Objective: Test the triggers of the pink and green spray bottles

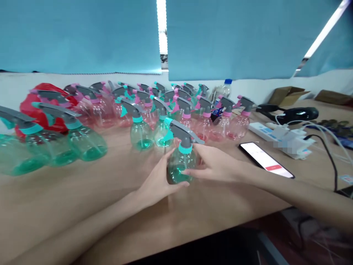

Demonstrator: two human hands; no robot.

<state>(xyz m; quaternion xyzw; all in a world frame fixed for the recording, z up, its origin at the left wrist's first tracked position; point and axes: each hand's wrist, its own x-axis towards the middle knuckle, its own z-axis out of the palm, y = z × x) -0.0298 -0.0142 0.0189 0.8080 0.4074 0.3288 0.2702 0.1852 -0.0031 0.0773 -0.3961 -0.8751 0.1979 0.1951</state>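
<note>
Between my two hands is a clear green spray bottle (pixel 184 160) with a grey and teal trigger head. It is upright, its nozzle turned toward the left. My left hand (pixel 158 180) wraps its left side, thumb across the lower front. From the right, my right hand (pixel 212 162) closes on the bottle, thumb pressed to the front; its other fingers are hidden behind. Just beyond the held bottle stand another green spray bottle (pixel 163 134) and a second green one (pixel 141 136) beside it.
Pink spray bottles (pixel 204 125) and green ones crowd the back. More green bottles (pixel 86 141) stand at left, before a red plastic bag (pixel 35 106). At right lie a phone (pixel 264 160) and a power strip (pixel 284 136) with cables. The table's front edge (pixel 209 235) runs below my hands.
</note>
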